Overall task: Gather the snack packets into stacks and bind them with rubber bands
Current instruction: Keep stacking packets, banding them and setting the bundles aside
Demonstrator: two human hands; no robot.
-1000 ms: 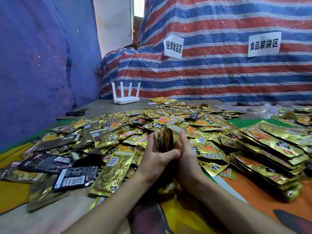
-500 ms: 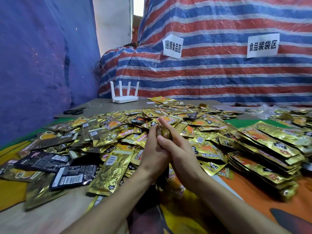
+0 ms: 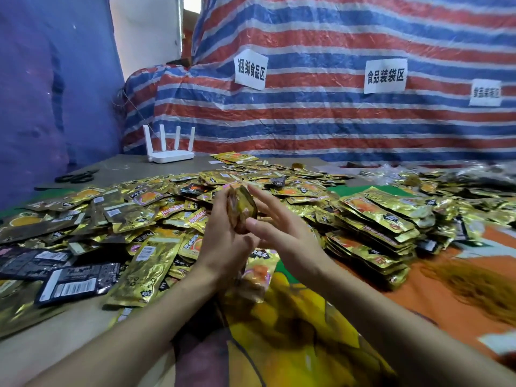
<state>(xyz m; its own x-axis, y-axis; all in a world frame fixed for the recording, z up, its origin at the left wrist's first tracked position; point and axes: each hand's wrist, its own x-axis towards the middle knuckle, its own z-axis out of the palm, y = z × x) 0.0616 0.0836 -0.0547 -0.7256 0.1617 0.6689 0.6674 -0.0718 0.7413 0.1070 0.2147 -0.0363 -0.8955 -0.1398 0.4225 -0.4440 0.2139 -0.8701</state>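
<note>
A thin stack of gold snack packets [image 3: 243,208] stands on edge above the table, and my left hand [image 3: 223,233] grips it from the left. My right hand [image 3: 279,227] is just to its right with straight, spread fingers, the thumb close to the stack's lower edge. Loose gold and black packets [image 3: 117,219] cover the table to the left and behind. A tall pile of stacked gold packets [image 3: 377,227] lies to the right. A heap of orange rubber bands [image 3: 480,286] sits at the near right.
A white router [image 3: 169,155] stands at the back of the table, black scissors [image 3: 76,177] to its left. Striped tarpaulin with paper signs [image 3: 250,69] closes the back, blue sheeting the left. A colourful cloth [image 3: 293,331] covers the near table.
My right hand has come off the packet stack and opened its fingers; half a second ago both hands were clasped around it. The camera has shifted slightly.
</note>
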